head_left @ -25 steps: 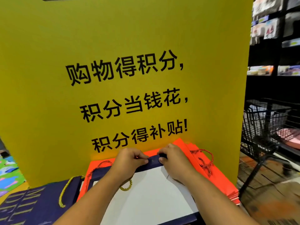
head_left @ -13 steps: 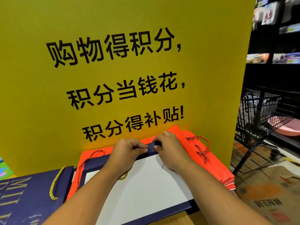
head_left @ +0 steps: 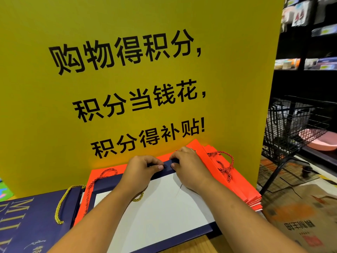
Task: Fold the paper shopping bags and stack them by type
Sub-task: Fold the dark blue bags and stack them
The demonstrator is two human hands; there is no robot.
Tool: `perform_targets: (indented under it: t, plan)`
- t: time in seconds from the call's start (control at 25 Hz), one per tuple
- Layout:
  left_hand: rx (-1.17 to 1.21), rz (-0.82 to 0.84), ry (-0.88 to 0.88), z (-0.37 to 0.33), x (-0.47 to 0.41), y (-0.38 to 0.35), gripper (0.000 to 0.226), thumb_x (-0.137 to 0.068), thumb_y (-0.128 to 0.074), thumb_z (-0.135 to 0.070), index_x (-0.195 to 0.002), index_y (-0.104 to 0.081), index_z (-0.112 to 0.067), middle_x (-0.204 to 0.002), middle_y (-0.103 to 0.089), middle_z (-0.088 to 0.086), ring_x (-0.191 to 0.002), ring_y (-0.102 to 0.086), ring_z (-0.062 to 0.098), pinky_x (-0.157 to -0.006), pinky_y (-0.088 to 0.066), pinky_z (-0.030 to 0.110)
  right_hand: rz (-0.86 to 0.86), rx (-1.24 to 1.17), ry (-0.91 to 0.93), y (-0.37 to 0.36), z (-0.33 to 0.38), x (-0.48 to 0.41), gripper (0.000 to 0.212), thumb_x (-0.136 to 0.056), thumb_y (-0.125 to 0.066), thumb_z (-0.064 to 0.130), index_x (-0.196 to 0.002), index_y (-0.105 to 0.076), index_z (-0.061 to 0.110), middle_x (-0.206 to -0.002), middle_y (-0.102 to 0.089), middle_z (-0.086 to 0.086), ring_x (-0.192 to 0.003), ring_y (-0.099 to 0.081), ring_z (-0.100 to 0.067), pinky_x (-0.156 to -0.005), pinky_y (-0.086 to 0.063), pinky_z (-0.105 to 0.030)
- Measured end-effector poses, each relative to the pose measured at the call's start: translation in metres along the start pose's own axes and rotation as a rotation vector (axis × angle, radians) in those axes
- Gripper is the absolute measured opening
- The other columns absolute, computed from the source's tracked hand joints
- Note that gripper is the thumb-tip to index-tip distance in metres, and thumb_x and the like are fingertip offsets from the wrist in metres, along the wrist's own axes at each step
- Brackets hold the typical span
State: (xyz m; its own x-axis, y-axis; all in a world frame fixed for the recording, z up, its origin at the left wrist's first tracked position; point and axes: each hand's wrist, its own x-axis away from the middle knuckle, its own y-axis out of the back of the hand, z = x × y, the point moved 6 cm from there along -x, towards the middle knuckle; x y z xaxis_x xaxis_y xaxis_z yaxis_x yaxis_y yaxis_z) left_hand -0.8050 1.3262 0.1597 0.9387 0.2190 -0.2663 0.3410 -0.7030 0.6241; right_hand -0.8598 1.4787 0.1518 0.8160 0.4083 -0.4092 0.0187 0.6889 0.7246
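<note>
A navy paper bag (head_left: pixel 160 212) lies open in front of me, its white inside facing up, on top of a stack of flat orange bags (head_left: pixel 237 183) with twisted red cord handles. My left hand (head_left: pixel 140 170) and my right hand (head_left: pixel 189 168) pinch the bag's far navy rim (head_left: pixel 168 164) close together, thumbs on the near side. A gold cord handle (head_left: pixel 137 198) peeks out under my left wrist. To the left lies a flat navy bag (head_left: pixel 31 225) with gold lettering and a gold cord handle.
A tall yellow sign board (head_left: pixel 127 79) with black characters stands right behind the bags. To the right a black wire basket stand (head_left: pixel 291 128) holds a pink item, with dark shelves behind. A brown cardboard box (head_left: pixel 306 221) lies at the lower right. Wooden tabletop (head_left: pixel 200 247) shows near me.
My hands keep their pinch on the navy rim. The view has tilted, so the sign and bags sit a little differently in frame.
</note>
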Motion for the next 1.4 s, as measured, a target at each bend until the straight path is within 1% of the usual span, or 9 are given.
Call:
perform_targets:
  t: [0.28, 0.4, 0.56, 0.72, 0.92, 1.04, 1.12, 1.28, 1.4]
  plan:
    - [-0.385, -0.057, -0.378, -0.019, 0.006, -0.001, 0.009, -0.087, -0.073, -0.033, -0.094, -0.079, -0.034, -0.089, -0.06, -0.024, -0.094, -0.046, 0.006, -0.083, -0.037, 0.032, -0.026, -0.073, -0.006, 0.005, 0.001, 0.001, 0.021, -0.094, -0.065, 0.018, -0.115, -0.07, 0.019, -0.114, -0.055, 0.002, -0.114, -0.045, -0.016, -0.096, -0.04, -0.028]
    - [-0.319, -0.073, -0.337, -0.018, 0.005, 0.005, 0.009, -0.086, -0.075, -0.031, -0.094, -0.077, -0.032, -0.098, -0.055, -0.021, -0.101, -0.044, 0.005, -0.086, -0.037, 0.03, -0.041, -0.121, -0.029, 0.01, 0.001, 0.002, 0.017, -0.091, -0.067, 0.014, -0.105, -0.072, 0.021, -0.107, -0.053, 0.006, -0.109, -0.044, -0.013, -0.088, -0.038, -0.023]
    - [-0.237, -0.123, -0.234, -0.019, 0.008, 0.01, 0.023, -0.085, -0.076, -0.035, -0.102, -0.062, -0.031, -0.088, -0.061, -0.019, -0.083, -0.058, 0.002, -0.066, -0.044, 0.016, -0.164, -0.148, -0.055, 0.028, 0.012, 0.005, 0.023, -0.088, -0.058, 0.029, -0.068, -0.07, 0.023, -0.092, -0.051, 0.009, -0.101, -0.041, -0.012, -0.089, -0.034, -0.031]
    - [-0.5, -0.185, -0.513, -0.032, 0.017, 0.004, 0.02, -0.084, -0.072, -0.047, -0.076, -0.065, -0.03, -0.068, -0.057, -0.02, -0.066, -0.05, 0.001, -0.064, -0.041, 0.024, 0.166, 0.092, -0.189, 0.051, 0.023, -0.012, 0.053, -0.097, -0.049, 0.055, -0.069, -0.069, 0.014, -0.081, -0.065, 0.004, -0.097, -0.054, -0.016, -0.094, -0.027, -0.041]
    - [-0.655, -0.281, -0.784, -0.039, 0.028, -0.005, 0.034, -0.083, -0.073, -0.04, -0.062, -0.052, -0.024, -0.058, -0.05, -0.011, -0.058, -0.042, 0.011, -0.058, -0.034, 0.03, 0.507, 0.33, -0.114, 0.048, 0.033, -0.02, 0.014, -0.092, -0.065, 0.048, -0.088, -0.071, 0.035, -0.102, -0.067, 0.01, -0.11, -0.053, -0.018, -0.108, -0.026, -0.049]
    - [-0.645, -0.279, -0.759, -0.037, 0.026, -0.005, 0.031, -0.087, -0.065, -0.044, -0.063, -0.057, -0.025, -0.059, -0.054, -0.012, -0.059, -0.045, 0.011, -0.06, -0.037, 0.033, 0.596, 0.139, -0.049, 0.041, 0.035, -0.02, 0.013, -0.094, -0.067, 0.039, -0.093, -0.075, 0.029, -0.086, -0.065, 0.016, -0.091, -0.058, -0.011, -0.087, -0.045, -0.032]
    - [-0.637, -0.212, -0.661, -0.035, 0.02, -0.004, 0.027, -0.086, -0.065, -0.049, -0.069, -0.064, -0.028, -0.062, -0.06, -0.013, -0.061, -0.05, 0.008, -0.064, -0.041, 0.035, 0.578, 0.113, -0.047, 0.037, 0.032, -0.023, 0.013, -0.095, -0.066, 0.036, -0.088, -0.072, 0.027, -0.083, -0.065, 0.011, -0.082, -0.057, -0.01, -0.07, -0.042, -0.027]
    - [-0.662, -0.139, -0.554, -0.035, 0.013, 0.002, 0.034, -0.086, -0.052, -0.061, -0.09, -0.073, -0.034, -0.079, -0.071, -0.018, -0.076, -0.061, 0.003, -0.077, -0.041, 0.035, 0.509, 0.158, -0.09, 0.035, 0.022, -0.026, 0.022, -0.1, -0.058, 0.033, -0.084, -0.067, 0.02, -0.086, -0.063, -0.001, -0.079, -0.055, -0.016, -0.063, -0.038, -0.027]
    - [-0.602, -0.137, -0.556, -0.038, 0.013, 0.001, 0.019, -0.085, -0.068, -0.05, -0.078, -0.066, -0.033, -0.07, -0.064, -0.018, -0.071, -0.054, 0.003, -0.075, -0.034, 0.031, 0.493, 0.026, -0.165, 0.039, 0.017, -0.025, 0.024, -0.093, -0.068, 0.036, -0.074, -0.071, 0.02, -0.075, -0.063, 0.002, -0.071, -0.056, -0.011, -0.062, -0.04, -0.026]
